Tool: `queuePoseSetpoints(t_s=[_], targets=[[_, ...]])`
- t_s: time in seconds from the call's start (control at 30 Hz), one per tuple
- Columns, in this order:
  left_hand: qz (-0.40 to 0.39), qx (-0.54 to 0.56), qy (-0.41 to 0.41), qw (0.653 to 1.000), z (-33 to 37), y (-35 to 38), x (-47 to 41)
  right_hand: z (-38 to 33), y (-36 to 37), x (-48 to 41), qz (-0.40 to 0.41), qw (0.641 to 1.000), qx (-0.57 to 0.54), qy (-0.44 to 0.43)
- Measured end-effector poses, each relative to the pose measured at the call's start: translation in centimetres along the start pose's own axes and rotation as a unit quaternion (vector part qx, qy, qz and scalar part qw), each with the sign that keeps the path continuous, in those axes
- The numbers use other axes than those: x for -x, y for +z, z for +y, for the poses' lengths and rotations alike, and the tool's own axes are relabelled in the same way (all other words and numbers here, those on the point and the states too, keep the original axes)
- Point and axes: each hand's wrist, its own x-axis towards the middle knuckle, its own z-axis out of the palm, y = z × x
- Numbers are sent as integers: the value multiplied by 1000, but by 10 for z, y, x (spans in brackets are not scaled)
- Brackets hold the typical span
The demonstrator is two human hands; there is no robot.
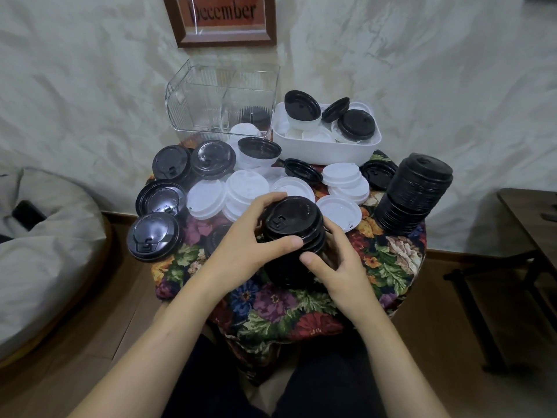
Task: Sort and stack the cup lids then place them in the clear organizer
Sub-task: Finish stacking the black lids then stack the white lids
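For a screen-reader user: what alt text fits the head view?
The left hand and right hand hold a short stack of black lids at a floral table strewn with loose lids. Beyond stand a clear organizer, a white bin and a tall black stack.

Both bare forearms reach forward and converge, the left hand (250, 233) curling fingers and thumb round a stack of black lids (294, 224), while the right hand (340, 267) cups its opposite side, thumbs nearly meeting.
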Motion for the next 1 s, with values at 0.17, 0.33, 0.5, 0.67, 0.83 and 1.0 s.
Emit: queuePoseSetpoints(t_s=[0.17,0.33,0.5,0.67,0.83,1.0], targets=[[-10,-20,13,1000,0,1,-4,2,0,-1,-7,1000,-1,-4],[-49,16,-9,999,-2,-7,-5,0,0,0,-7,1000,3,-4],[-77,27,-19,997,0,-12,-4,1,0,1,-8,1000,-7,1],[-82,20,-19,996,0,-13,-3,-3,-1,3,-7,1000,16,5],[-80,8,-16,997,-1,-13,-1,-4,0,3,-15,1000,22,-3],[-86,-9,-14,996,-3,-13,1,-4,0,2,-3,1000,21,-9]])
